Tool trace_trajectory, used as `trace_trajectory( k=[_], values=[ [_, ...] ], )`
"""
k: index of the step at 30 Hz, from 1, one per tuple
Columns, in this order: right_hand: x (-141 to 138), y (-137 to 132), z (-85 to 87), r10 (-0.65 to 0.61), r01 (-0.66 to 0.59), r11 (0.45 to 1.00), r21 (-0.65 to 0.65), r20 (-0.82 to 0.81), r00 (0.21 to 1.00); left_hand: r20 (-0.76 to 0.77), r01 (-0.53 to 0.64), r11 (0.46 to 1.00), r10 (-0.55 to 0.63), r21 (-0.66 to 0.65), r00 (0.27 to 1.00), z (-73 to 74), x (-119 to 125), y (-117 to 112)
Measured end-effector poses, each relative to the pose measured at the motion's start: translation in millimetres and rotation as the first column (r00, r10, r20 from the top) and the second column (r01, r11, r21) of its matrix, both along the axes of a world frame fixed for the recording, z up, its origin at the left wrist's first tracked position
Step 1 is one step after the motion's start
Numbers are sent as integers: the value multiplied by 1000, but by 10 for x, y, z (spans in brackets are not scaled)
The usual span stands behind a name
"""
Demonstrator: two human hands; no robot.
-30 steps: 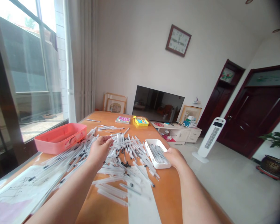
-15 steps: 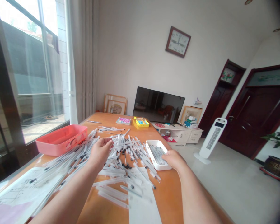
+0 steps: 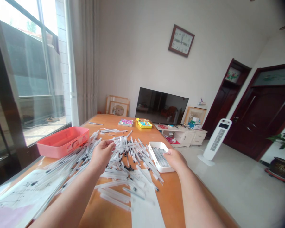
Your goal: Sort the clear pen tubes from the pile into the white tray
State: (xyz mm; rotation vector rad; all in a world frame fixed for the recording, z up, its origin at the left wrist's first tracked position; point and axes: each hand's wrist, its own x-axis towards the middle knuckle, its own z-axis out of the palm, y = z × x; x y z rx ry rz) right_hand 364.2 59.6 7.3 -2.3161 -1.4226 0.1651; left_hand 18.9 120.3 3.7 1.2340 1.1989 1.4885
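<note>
Over the tabletop (image 3: pixel 174 193), curls fingers of the left hand (image 3: pixel 101 155) around clear pens (image 3: pixel 120 147) atop the scattered pile and clamps fingers of the right hand (image 3: pixel 175 158) on the near end of the white tray (image 3: pixel 151 154).

Bright daylight pours in through the window (image 3: pixel 26 57) on the left, blowing out its upper panes and leaving a soft sheen on the desk (image 3: pixel 102 212), while the wide lens bends the room's edges, darkens the right corners and blurs the nearest papers (image 3: pixel 16 199).
</note>
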Motion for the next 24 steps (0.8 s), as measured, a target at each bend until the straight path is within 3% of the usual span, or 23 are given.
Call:
trace_trajectory(
  k=[8, 13, 16, 19, 24],
  values=[
    [-51, 14, -58, 41, -42, 999, 19, 16, 999, -14, -13, 1000, 13, -1, 1000, 24, 3, -42],
    [-92, -5, -2, 101, -91, 971, 221, -36, 994, 21, -15, 1000, 15, -20, 1000, 44, 8, -65],
    [-254, 5, 25, 178, -146, 930, 336, -65, 982, 58, -10, 999, 12, -37, 998, 53, 10, -74],
    [-506, 1, 58, 292, -234, 899, 370, -108, 950, 138, 4, 998, 6, -69, 990, 68, 11, -97],
    [-938, -66, 143, 499, -441, 858, 265, -220, 839, 205, -1, 995, 21, -100, 979, 93, 19, -172]
  ],
)
